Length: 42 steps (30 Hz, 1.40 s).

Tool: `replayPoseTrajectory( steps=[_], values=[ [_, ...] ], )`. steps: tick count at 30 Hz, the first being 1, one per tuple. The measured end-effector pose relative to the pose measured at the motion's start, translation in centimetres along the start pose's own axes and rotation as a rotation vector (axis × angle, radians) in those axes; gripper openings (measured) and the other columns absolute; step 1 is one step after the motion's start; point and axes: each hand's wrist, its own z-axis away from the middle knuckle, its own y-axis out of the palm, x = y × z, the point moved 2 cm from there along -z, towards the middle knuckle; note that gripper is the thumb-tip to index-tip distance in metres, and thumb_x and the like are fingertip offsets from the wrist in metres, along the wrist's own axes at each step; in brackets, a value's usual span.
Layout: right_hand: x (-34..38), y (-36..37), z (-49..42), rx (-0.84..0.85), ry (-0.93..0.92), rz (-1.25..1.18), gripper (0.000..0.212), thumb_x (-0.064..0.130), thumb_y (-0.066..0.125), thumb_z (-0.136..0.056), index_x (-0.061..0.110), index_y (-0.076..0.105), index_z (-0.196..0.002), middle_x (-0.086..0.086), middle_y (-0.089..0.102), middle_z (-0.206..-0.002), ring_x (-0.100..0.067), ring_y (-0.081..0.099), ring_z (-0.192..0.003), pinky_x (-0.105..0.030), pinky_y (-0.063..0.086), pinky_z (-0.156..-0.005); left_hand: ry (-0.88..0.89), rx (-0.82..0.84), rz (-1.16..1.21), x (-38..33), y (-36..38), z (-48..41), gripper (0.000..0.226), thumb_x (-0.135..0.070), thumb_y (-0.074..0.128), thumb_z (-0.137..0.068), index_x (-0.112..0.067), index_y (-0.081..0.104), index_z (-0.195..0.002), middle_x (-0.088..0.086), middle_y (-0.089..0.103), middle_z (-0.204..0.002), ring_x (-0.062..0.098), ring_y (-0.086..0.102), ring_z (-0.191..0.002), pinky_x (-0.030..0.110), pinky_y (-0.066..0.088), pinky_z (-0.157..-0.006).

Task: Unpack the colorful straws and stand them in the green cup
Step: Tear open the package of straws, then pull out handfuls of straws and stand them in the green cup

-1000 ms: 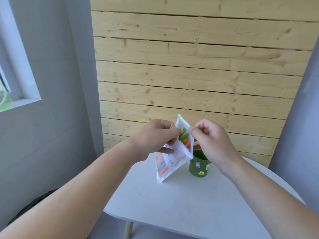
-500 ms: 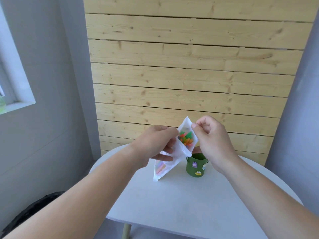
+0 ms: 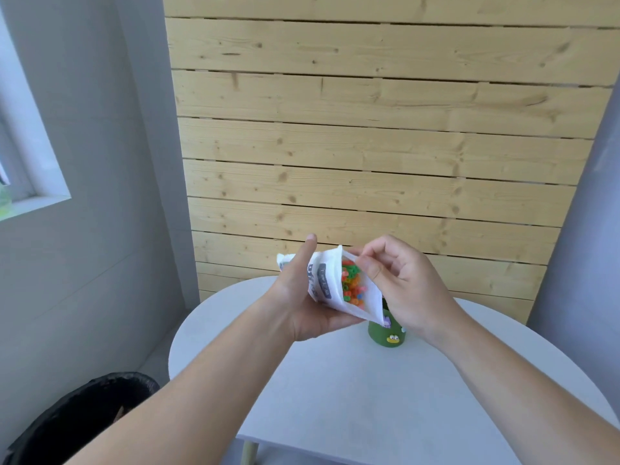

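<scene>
A white paper bag (image 3: 327, 280) is held in the air above the white round table (image 3: 352, 391), its open mouth turned toward me. The ends of the colorful straws (image 3: 352, 285) show inside the mouth. My left hand (image 3: 302, 297) holds the bag from the left and below, thumb up along its side. My right hand (image 3: 399, 283) pinches the bag's right edge at the mouth. The green cup (image 3: 385, 337) with stickers stands on the table just below the bag, its top hidden by the bag and my right hand.
A black bin (image 3: 77, 417) stands on the floor at lower left, beside the table. A wooden slat wall (image 3: 369, 129) rises behind the table. A window sill (image 3: 33, 203) is at the left.
The bag has been lifted off the table and turned so its open mouth faces me. My left hand shifted from pinching the top to cradling the bag's side and bottom.
</scene>
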Motion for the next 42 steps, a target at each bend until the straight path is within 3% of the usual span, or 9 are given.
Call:
replayPoseTrajectory(
  steps=[8, 12, 16, 18, 21, 24, 30, 36, 42],
  values=[
    [-3.5, -0.3, -0.6, -0.004, 0.097, -0.08, 0.011, 0.01, 0.06, -0.099, 0.006, 0.063, -0.089, 0.005, 0.078, -0.111, -0.004, 0.069, -0.108, -0.015, 0.051, -0.078, 0.161, -0.097, -0.011, 0.2, -0.4, -4.7, 0.075, -0.059, 0.074, -0.086, -0.006, 0.061, -0.138, 0.021, 0.074, -0.125, 0.037, 0.074, -0.112, 0.049, 0.061, -0.092],
    [-5.2, -0.8, -0.9, -0.102, 0.203, -0.146, 0.011, 0.023, 0.064, -0.096, 0.013, 0.069, -0.097, 0.011, 0.076, -0.114, -0.009, 0.07, -0.108, -0.038, 0.053, -0.098, 0.29, -0.121, 0.012, 0.1, -1.0, -6.9, 0.068, -0.052, 0.076, -0.089, -0.008, 0.057, -0.138, 0.022, 0.073, -0.13, 0.037, 0.073, -0.117, 0.052, 0.056, -0.103],
    [-7.2, -1.2, -1.2, -0.263, 0.467, -0.214, 0.027, 0.053, 0.061, -0.091, 0.031, 0.068, -0.105, 0.012, 0.073, -0.117, -0.011, 0.071, -0.106, -0.062, 0.044, -0.107, 0.371, -0.162, 0.082, -0.3, -1.5, -9.0, 0.067, -0.049, 0.082, -0.084, -0.01, 0.06, -0.135, 0.015, 0.075, -0.125, 0.034, 0.075, -0.114, 0.049, 0.061, -0.096],
    [-7.7, -1.2, -1.5, -0.373, 0.63, -0.417, 0.036, 0.053, 0.053, -0.096, 0.025, 0.062, -0.118, 0.003, 0.069, -0.124, -0.018, 0.07, -0.106, -0.058, 0.044, -0.107, 0.424, -0.184, 0.07, -0.5, -1.3, -9.7, 0.073, -0.049, 0.086, -0.079, -0.012, 0.06, -0.136, 0.012, 0.076, -0.119, 0.033, 0.075, -0.113, 0.049, 0.061, -0.096],
    [-7.5, -0.6, -1.9, -0.46, 0.809, -0.737, 0.046, 0.046, 0.046, -0.103, 0.008, 0.053, -0.129, -0.018, 0.064, -0.125, -0.035, 0.068, -0.105, -0.047, 0.053, -0.087, 0.581, -0.224, -0.034, -1.0, -1.0, -10.6, 0.067, -0.043, 0.085, -0.081, -0.012, 0.058, -0.133, 0.004, 0.068, -0.099, 0.029, 0.074, -0.099, 0.044, 0.059, -0.092],
    [-7.9, 0.3, -2.2, -0.473, 0.879, -0.897, 0.051, 0.043, 0.04, -0.106, -0.002, 0.052, -0.125, -0.027, 0.065, -0.111, -0.042, 0.068, -0.101, -0.05, 0.056, -0.087, 0.715, -0.248, -0.111, -1.1, -0.2, -10.5, 0.08, -0.041, 0.087, -0.077, -0.016, 0.05, -0.143, 0.002, 0.064, -0.106, 0.027, 0.071, -0.102, 0.048, 0.059, -0.095],
    [-9.4, 1.5, -2.2, -0.441, 0.863, -1.044, 0.054, 0.036, 0.029, -0.107, -0.003, 0.063, -0.123, -0.027, 0.072, -0.113, -0.041, 0.071, -0.107, -0.048, 0.055, -0.098, 0.93, -0.274, -0.341, -0.1, 1.7, -8.7, 0.057, -0.026, 0.085, -0.085, -0.026, 0.046, -0.127, -0.003, 0.064, -0.112, -0.001, 0.069, -0.09, 0.016, 0.054, -0.073],
    [-9.0, 1.7, -2.3, -0.399, 0.823, -1.067, 0.051, 0.018, 0.025, -0.108, -0.005, 0.07, -0.113, -0.02, 0.077, -0.101, -0.029, 0.077, -0.081, -0.035, 0.062, -0.069, 0.981, -0.259, -0.447, 0.5, 2.5, -8.0, 0.057, -0.021, 0.088, -0.081, -0.027, 0.046, -0.118, 0.005, 0.066, -0.116, 0.011, 0.073, -0.098, 0.032, 0.062, -0.084],
    [-9.2, 2.2, -2.1, -0.406, 0.904, -0.936, 0.039, 0.021, 0.038, -0.103, -0.007, 0.066, -0.108, -0.021, 0.074, -0.098, -0.036, 0.074, -0.072, -0.04, 0.062, -0.062, 0.967, -0.34, -0.321, -0.4, 1.5, -8.2, 0.054, -0.021, 0.085, -0.085, -0.027, 0.047, -0.123, -0.005, 0.068, -0.11, 0.0, 0.072, -0.09, 0.017, 0.056, -0.075]
  ],
)
